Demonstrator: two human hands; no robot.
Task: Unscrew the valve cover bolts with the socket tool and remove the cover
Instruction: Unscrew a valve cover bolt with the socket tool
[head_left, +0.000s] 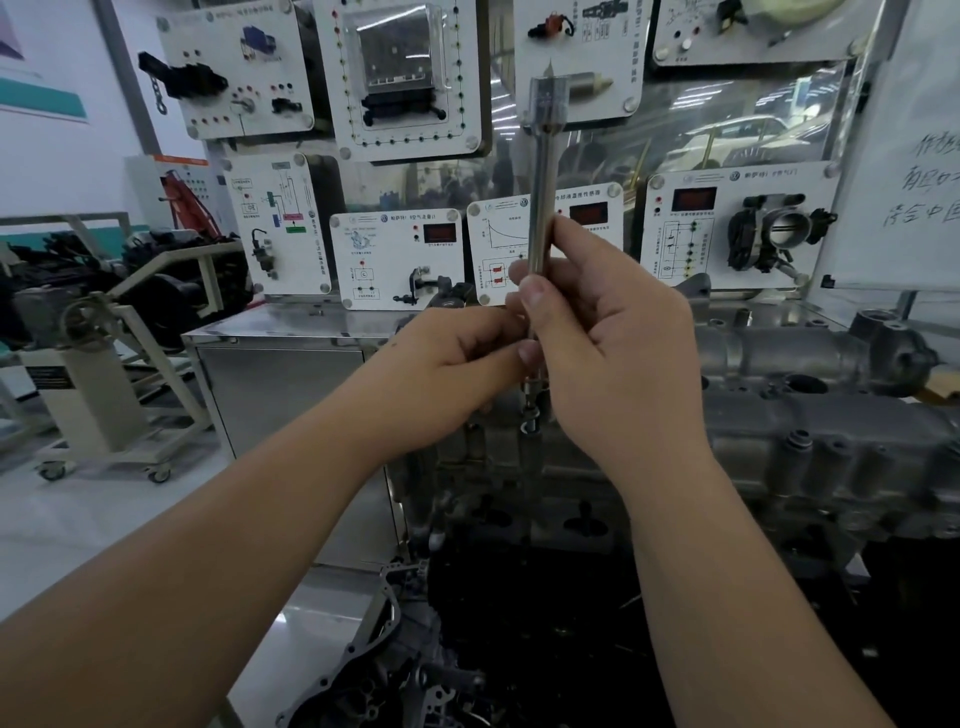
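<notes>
Behind both hands gripping the upright socket tool, sensor display boards crowd the wall

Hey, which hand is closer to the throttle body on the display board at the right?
The right hand, gripping the socket tool, sits just left of and below the throttle body. The left hand pinches the tool's lower shaft, farther left.

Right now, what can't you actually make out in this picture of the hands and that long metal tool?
- Head view: the socket tool tip and any bolt, hidden behind the right hand.
- Left hand fingertips, hidden behind the right hand.
- Valve cover bolts: too dim and small.
- Handwritten sheet: cut off by the right edge.
</notes>
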